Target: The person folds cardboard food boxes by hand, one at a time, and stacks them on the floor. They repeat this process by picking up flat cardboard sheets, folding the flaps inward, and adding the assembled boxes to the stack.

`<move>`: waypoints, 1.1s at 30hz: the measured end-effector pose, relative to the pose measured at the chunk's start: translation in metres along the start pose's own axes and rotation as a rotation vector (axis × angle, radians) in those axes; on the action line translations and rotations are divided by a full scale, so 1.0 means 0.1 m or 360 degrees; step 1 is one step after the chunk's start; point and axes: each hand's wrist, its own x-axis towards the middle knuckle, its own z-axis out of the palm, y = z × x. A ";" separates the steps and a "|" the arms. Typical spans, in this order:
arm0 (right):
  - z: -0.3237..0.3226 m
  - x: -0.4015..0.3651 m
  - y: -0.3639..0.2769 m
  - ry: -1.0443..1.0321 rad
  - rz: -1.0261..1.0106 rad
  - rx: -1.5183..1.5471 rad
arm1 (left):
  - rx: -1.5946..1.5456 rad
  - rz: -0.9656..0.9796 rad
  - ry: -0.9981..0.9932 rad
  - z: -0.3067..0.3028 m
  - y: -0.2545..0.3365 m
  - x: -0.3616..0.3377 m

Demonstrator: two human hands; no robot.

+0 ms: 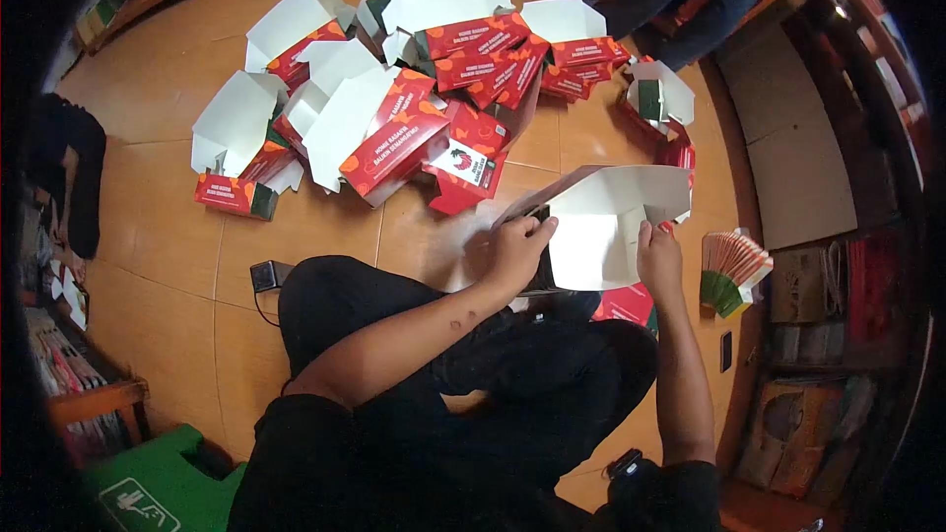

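Note:
An open cardboard box (597, 238) with a white inside is held over my lap, its lid flap raised at the back. My left hand (519, 254) grips its dark left side, thumb bent over the edge. On the right side, my right hand (658, 256) is closed around the box wall, thumb on the inside. The box's outer print is mostly turned away from me. Partly hidden below it lies a flat red printed piece of card (627, 304).
Beyond my knees lies a pile of red-and-white printed boxes (394, 148), many with lids open. Fanned printed sleeves (734, 274) and a phone (726, 352) lie to the right. A small black device (266, 277) sits left. Other people sit at the left and far right.

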 end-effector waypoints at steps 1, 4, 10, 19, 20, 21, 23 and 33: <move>0.00 -0.01 0.00 -0.0018 -0.0009 0.0001 | -0.0018 -0.0033 -0.0038 -0.01 -0.04 -0.02; -0.01 -0.06 -0.01 -0.0002 -0.0037 -0.0017 | 0.0125 -0.0195 -0.0183 -0.09 0.14 -0.10; 0.06 -0.14 0.04 0.0064 -0.0043 -0.0022 | 0.0202 0.0557 0.0038 0.05 -0.18 -0.21; -1.34 -0.19 -1.73 -0.0037 -0.0477 0.0344 | 0.0265 0.0631 -0.0199 -0.07 0.00 -0.37; -1.08 -0.12 -1.88 0.0141 -0.0907 0.0610 | 0.0279 0.0676 -0.0272 -0.11 0.04 -0.37; -1.00 -0.12 -2.26 0.0004 -0.1137 0.0747 | 0.0289 0.0841 -0.0244 -0.11 0.03 -0.37; -0.70 -0.02 -3.00 -0.0007 -0.1545 0.0536 | 0.0561 0.1303 -0.0183 -0.06 -0.15 -0.37; 0.83 0.88 -4.10 -0.0445 -0.1700 -0.0567 | -0.0443 -0.0322 -0.0485 0.15 -1.31 -0.29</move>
